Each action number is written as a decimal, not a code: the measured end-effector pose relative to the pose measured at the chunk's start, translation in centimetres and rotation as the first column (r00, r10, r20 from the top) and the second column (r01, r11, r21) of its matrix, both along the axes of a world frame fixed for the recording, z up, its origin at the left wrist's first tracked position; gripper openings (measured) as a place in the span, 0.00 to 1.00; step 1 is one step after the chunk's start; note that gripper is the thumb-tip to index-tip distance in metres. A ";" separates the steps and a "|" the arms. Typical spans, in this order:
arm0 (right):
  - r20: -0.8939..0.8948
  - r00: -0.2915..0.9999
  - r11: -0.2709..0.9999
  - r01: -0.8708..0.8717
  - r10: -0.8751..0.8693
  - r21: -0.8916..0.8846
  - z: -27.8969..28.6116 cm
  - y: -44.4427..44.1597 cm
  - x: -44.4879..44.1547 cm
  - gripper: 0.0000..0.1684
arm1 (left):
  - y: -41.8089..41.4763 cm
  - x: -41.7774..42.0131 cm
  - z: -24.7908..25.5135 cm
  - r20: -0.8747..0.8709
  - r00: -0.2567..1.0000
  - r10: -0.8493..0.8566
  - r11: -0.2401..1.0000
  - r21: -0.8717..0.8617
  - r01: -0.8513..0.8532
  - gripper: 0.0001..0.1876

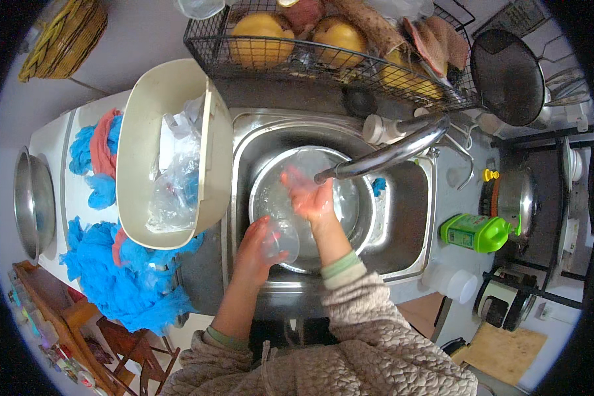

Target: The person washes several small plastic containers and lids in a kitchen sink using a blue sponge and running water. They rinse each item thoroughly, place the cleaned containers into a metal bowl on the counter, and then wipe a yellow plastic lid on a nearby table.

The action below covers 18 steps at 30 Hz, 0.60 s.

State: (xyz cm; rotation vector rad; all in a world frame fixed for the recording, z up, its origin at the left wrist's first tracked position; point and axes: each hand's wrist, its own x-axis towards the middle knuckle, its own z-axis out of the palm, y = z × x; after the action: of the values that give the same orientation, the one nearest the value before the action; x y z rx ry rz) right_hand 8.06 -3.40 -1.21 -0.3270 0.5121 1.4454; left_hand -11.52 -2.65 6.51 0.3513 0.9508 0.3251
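My left hand holds a clear, round plastic container above the near left rim of a metal basin. The basin stands in a stainless steel sink. My right hand is over the basin, beneath the end of the curved metal faucet. Its fingers are blurred, and something clear or watery lies around them; I cannot tell whether it is held. A small blue scrap is in the sink, right of the basin.
Left of the sink stands a cream bin with plastic bags, beside blue netting. A wire basket of produce is behind. To the right are a green bottle, stacked plastic containers and a metal pot.
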 end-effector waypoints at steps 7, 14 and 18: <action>0.006 0.998 0.996 -0.055 0.055 0.072 0.8 1.2 -0.5 0.49 | 0.1 -1.0 0.1 -0.042 0.999 -0.005 1.000 0.017 0.006 0.26; 0.143 0.990 0.997 0.001 0.009 -0.071 1.2 -5.0 0.2 0.43 | 0.4 -0.5 0.6 -0.100 0.995 -0.024 0.999 0.045 0.028 0.24; 0.745 0.628 0.918 0.117 0.227 -0.378 2.6 -4.0 -0.2 0.40 | -0.3 -0.6 0.1 -0.094 0.996 0.008 0.998 0.069 -0.002 0.22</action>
State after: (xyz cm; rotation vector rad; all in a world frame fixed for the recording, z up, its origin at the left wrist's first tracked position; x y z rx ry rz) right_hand 7.81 -7.42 1.44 -1.2573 0.0532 1.0926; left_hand -12.07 -2.96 6.60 0.4305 1.0352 0.3490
